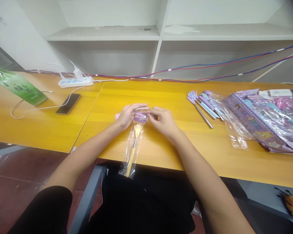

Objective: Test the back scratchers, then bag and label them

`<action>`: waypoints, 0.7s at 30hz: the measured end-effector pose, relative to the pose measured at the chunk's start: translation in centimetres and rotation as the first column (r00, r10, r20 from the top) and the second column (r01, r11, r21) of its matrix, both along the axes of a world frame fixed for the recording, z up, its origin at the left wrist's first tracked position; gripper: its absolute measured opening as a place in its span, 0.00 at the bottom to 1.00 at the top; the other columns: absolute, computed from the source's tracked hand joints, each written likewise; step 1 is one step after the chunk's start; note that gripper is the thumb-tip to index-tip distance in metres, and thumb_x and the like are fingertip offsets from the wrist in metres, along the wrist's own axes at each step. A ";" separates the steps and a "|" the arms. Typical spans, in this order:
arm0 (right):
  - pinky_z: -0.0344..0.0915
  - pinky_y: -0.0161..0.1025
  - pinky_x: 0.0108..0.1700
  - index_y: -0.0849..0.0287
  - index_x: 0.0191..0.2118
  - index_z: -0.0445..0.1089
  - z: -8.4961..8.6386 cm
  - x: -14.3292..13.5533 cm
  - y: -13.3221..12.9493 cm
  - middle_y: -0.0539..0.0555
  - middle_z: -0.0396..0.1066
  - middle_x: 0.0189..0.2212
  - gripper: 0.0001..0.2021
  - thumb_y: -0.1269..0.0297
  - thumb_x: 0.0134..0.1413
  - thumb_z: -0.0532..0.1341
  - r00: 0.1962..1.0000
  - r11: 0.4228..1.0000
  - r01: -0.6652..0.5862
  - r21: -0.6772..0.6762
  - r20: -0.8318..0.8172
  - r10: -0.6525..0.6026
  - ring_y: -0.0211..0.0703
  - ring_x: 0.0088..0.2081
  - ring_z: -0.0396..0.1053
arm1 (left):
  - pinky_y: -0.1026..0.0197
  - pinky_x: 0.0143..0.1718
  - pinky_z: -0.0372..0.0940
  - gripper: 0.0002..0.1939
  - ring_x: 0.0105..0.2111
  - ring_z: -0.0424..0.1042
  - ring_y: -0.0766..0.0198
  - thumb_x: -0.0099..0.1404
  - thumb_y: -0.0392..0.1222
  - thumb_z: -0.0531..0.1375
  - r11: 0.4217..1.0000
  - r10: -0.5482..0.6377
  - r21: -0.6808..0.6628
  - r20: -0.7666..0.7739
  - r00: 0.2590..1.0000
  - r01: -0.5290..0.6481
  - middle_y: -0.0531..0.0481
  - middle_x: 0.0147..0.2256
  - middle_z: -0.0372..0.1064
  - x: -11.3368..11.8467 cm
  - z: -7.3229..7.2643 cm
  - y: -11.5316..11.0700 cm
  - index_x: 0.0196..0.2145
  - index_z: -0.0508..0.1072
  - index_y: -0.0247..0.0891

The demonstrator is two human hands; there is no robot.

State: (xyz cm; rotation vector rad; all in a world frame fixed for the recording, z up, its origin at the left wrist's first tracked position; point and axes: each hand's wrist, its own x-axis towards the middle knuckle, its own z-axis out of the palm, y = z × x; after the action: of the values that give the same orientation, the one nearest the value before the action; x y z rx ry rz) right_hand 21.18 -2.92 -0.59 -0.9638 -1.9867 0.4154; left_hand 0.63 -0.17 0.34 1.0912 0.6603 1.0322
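Observation:
A yellow back scratcher (131, 159) with a metal shaft lies in a clear plastic bag (126, 146), its handle end jutting past the table's front edge. The bag's purple printed header card (140, 117) is at the top, between my two hands. My left hand (127, 116) is closed on the card's left side, its fingers reaching over the top. From the right, my right hand (164, 121) pinches the card's upper right corner with thumb and forefinger. A small pink piece (117, 116) shows behind my left hand.
Loose purple and blue back scratchers (202, 105) lie to the right, beside empty clear wrappers (236, 130) and a purple display box (256, 123) of packed ones. Leftward are a phone (68, 104), a green tea bottle (20, 86) and a power strip (75, 82). Cables (185, 69) run along the back.

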 end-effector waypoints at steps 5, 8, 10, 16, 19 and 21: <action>0.62 0.39 0.35 0.53 0.48 0.84 0.0 0.0 -0.1 0.50 0.71 0.28 0.13 0.68 0.67 0.60 1.000 1.000 -0.015 -0.021 0.018 0.015 0.39 0.29 0.65 | 0.52 0.52 0.74 0.19 0.52 0.81 0.49 0.64 0.51 0.66 1.000 0.016 -0.014 0.011 1.000 -0.016 0.38 0.46 0.84 0.0 0.2 -0.1 0.45 0.85 0.35; 0.62 0.39 0.36 0.54 0.48 0.83 0.2 -0.2 -0.3 0.50 0.72 0.29 0.13 0.67 0.68 0.60 0.999 0.999 -0.018 -0.037 0.029 0.019 0.40 0.29 0.65 | 0.52 0.52 0.74 0.20 0.51 0.82 0.50 0.63 0.51 0.67 1.000 0.022 -0.019 0.006 1.000 -0.022 0.38 0.48 0.84 0.0 0.3 -0.1 0.46 0.84 0.35; 0.62 0.39 0.36 0.54 0.49 0.81 0.3 -0.2 -0.3 0.49 0.71 0.28 0.12 0.65 0.69 0.59 1.000 0.998 0.015 -0.056 -0.001 -0.015 0.39 0.29 0.65 | 0.53 0.51 0.74 0.19 0.50 0.82 0.50 0.63 0.50 0.67 0.999 0.037 -0.013 -0.003 0.999 -0.037 0.38 0.48 0.83 0.0 0.4 -0.1 0.46 0.84 0.35; 0.62 0.39 0.32 0.54 0.54 0.69 0.2 0.1 0.2 0.48 0.72 0.32 0.16 0.54 0.65 0.67 0.967 0.963 0.140 -0.232 -0.178 -0.184 0.38 0.26 0.65 | 0.56 0.51 0.73 0.18 0.50 0.80 0.54 0.61 0.39 0.67 0.996 0.064 0.060 -0.084 0.994 -0.059 0.41 0.53 0.81 0.1 0.1 0.0 0.50 0.83 0.37; 0.62 0.39 0.30 0.53 0.54 0.68 -0.3 -0.1 0.5 0.51 0.77 0.38 0.24 0.48 0.59 0.71 0.967 0.940 0.080 -0.331 -0.203 -0.154 0.37 0.26 0.64 | 0.56 0.49 0.74 0.23 0.50 0.80 0.55 0.59 0.34 0.67 0.990 0.046 0.138 -0.135 0.990 -0.027 0.42 0.54 0.80 0.2 -0.3 0.1 0.53 0.81 0.39; 0.62 0.39 0.30 0.53 0.56 0.68 -0.7 -0.4 0.6 0.52 0.78 0.39 0.28 0.47 0.56 0.74 0.963 0.927 0.023 -0.375 -0.240 -0.121 0.37 0.25 0.64 | 0.55 0.49 0.74 0.25 0.50 0.80 0.55 0.59 0.33 0.68 0.982 0.023 0.188 -0.153 0.988 0.006 0.41 0.55 0.80 0.1 -0.5 0.1 0.55 0.80 0.40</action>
State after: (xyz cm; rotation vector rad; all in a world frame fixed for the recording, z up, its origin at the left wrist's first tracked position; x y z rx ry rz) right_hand 20.80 -2.35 -1.28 -1.1458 -1.6582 0.8526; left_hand 0.77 -0.02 -0.15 1.3453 0.7023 1.0399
